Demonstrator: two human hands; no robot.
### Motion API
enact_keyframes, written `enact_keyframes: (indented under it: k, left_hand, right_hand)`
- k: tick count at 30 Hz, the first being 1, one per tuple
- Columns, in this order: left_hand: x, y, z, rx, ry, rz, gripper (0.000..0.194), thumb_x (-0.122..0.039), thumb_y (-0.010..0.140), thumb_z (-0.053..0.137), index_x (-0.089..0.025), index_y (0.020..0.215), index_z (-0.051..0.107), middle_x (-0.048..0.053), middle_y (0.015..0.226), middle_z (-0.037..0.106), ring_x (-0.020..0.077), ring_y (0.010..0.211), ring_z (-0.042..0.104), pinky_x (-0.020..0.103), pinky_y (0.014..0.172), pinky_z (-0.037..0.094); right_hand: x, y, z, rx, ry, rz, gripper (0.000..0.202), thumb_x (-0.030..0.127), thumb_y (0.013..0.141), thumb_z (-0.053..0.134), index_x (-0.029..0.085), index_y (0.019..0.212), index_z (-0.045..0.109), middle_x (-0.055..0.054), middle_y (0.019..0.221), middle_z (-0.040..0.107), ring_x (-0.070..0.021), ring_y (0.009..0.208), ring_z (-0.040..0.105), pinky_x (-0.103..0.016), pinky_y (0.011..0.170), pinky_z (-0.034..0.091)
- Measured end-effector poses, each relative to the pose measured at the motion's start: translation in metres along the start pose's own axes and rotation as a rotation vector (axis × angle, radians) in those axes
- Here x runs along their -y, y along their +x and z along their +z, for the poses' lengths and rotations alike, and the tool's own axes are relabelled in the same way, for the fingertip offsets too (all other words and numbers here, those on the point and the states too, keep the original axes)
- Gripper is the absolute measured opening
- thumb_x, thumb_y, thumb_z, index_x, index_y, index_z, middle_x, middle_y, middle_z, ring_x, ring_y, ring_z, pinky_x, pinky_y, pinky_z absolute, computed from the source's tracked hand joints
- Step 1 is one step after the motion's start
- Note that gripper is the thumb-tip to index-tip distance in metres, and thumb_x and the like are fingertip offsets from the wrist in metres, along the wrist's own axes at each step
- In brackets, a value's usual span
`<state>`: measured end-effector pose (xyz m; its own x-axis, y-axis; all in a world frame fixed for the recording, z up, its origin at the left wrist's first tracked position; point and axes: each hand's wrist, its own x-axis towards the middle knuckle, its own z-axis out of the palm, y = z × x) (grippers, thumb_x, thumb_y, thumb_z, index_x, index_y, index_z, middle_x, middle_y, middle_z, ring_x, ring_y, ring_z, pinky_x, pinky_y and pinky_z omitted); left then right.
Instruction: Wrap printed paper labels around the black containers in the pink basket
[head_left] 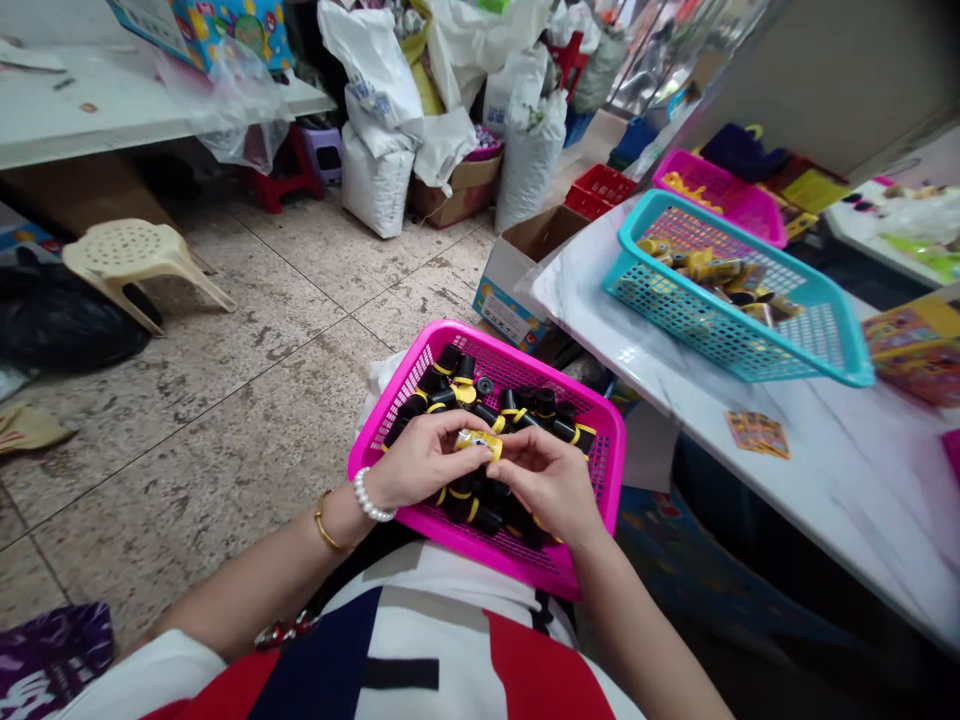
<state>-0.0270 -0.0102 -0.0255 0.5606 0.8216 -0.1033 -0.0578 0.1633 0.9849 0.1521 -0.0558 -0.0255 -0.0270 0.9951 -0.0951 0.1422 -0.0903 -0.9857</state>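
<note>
A pink basket (pixel 616 470) rests on my lap, holding several black cylinders with yellow rims (pixel 487 415). Above it, my left hand (pixel 424 458) is closed around a small yellow cylinder (pixel 478 443) with a printed wrapper. The fingertips of my right hand (pixel 551 485) pinch the right end of that same cylinder. Both hands meet over the middle of the basket and hide part of its contents.
To the right, a marble-patterned table (pixel 675 390) bears a turquoise basket (pixel 720 320) of yellow pieces and some printed stickers (pixel 757 433). An open carton (pixel 517 280) stands beyond my basket. A beige stool (pixel 139 250) and white sacks (pixel 379 180) are on the floor.
</note>
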Motion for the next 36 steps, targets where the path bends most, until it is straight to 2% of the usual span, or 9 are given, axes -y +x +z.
enact_keyframes:
  k: [3,7,15,21,24,27,31,34,36]
  left_hand:
    - [-0.002,0.003,-0.001,0.052,-0.051,-0.071,0.029,-0.037,0.081,0.065,-0.014,0.099,0.059,-0.001,0.069,0.06,0.0078,0.057,0.053,0.018,0.053,0.042]
    - [-0.005,0.004,0.002,0.065,-0.141,-0.133,0.039,-0.049,0.085,0.058,-0.019,0.107,0.046,-0.003,0.059,0.061,0.0092,0.043,0.054,0.017,0.04,0.041]
    - [-0.002,-0.001,0.001,0.142,-0.353,-0.224,0.041,-0.053,0.08,0.063,-0.015,0.091,0.053,0.0,0.058,0.064,0.0077,0.039,0.055,0.014,0.035,0.04]
    - [-0.002,0.001,0.01,-0.037,-0.321,-0.285,0.048,-0.061,0.075,0.063,-0.015,0.075,0.051,-0.002,0.049,0.059,0.0069,0.031,0.049,0.013,0.027,0.035]
    - [-0.003,0.003,0.015,-0.056,-0.335,-0.291,0.048,-0.062,0.074,0.063,-0.015,0.075,0.051,-0.002,0.047,0.059,0.0076,0.031,0.049,0.013,0.026,0.035]
    - [-0.002,0.004,0.016,0.025,-0.427,-0.312,0.046,-0.06,0.076,0.062,-0.015,0.076,0.053,-0.001,0.048,0.06,0.0073,0.031,0.049,0.013,0.027,0.036]
    - [0.0,0.004,0.016,0.032,-0.437,-0.321,0.044,-0.057,0.076,0.064,-0.015,0.077,0.053,-0.002,0.048,0.059,0.0066,0.03,0.047,0.013,0.027,0.035]
    - [-0.001,0.003,0.019,0.017,-0.409,-0.312,0.044,-0.058,0.079,0.06,-0.015,0.085,0.053,-0.003,0.048,0.058,0.0071,0.03,0.046,0.013,0.027,0.034]
    - [0.0,0.002,0.021,0.015,-0.412,-0.305,0.046,-0.058,0.081,0.057,-0.016,0.097,0.052,-0.003,0.05,0.058,0.0079,0.031,0.048,0.013,0.028,0.034]
  right_hand:
    - [0.002,0.004,-0.004,0.091,0.154,0.071,0.027,0.033,0.069,0.081,0.021,0.087,0.066,0.0,0.075,0.067,-0.0137,0.065,0.063,-0.027,0.063,0.054]
    - [0.01,0.005,-0.011,0.191,0.212,-0.025,0.038,0.031,0.073,0.078,0.027,0.109,0.068,-0.005,0.109,0.059,-0.0154,0.078,0.062,-0.029,0.063,0.056]
    - [-0.012,0.003,-0.003,-0.042,0.21,-0.195,0.011,0.026,0.073,0.077,0.026,0.084,0.074,-0.003,0.092,0.059,-0.0178,0.081,0.062,-0.032,0.063,0.059]
    - [-0.001,-0.002,0.003,-0.126,0.066,-0.266,0.009,0.022,0.078,0.072,0.026,0.087,0.072,-0.003,0.093,0.06,-0.0166,0.074,0.064,-0.031,0.059,0.059]
    - [0.007,-0.004,0.002,-0.123,-0.099,-0.4,0.019,0.017,0.078,0.072,0.028,0.094,0.073,-0.005,0.096,0.064,-0.0192,0.087,0.064,-0.034,0.072,0.058]
    - [0.006,-0.003,-0.001,-0.143,-0.144,-0.472,0.017,0.013,0.077,0.073,0.027,0.086,0.074,-0.003,0.086,0.064,-0.0167,0.079,0.064,-0.03,0.067,0.057]
    - [0.003,-0.005,-0.001,-0.117,-0.094,-0.414,0.016,0.017,0.08,0.069,0.026,0.092,0.072,-0.005,0.096,0.063,-0.017,0.081,0.065,-0.028,0.063,0.057]
    - [0.005,-0.011,0.004,-0.051,-0.202,-0.377,0.036,0.022,0.077,0.071,0.028,0.112,0.065,-0.008,0.11,0.061,-0.0202,0.093,0.064,-0.029,0.07,0.058]
    - [0.006,-0.009,0.003,-0.043,-0.293,-0.363,0.035,0.023,0.077,0.069,0.026,0.111,0.066,-0.008,0.107,0.063,-0.0207,0.092,0.064,-0.028,0.068,0.057]
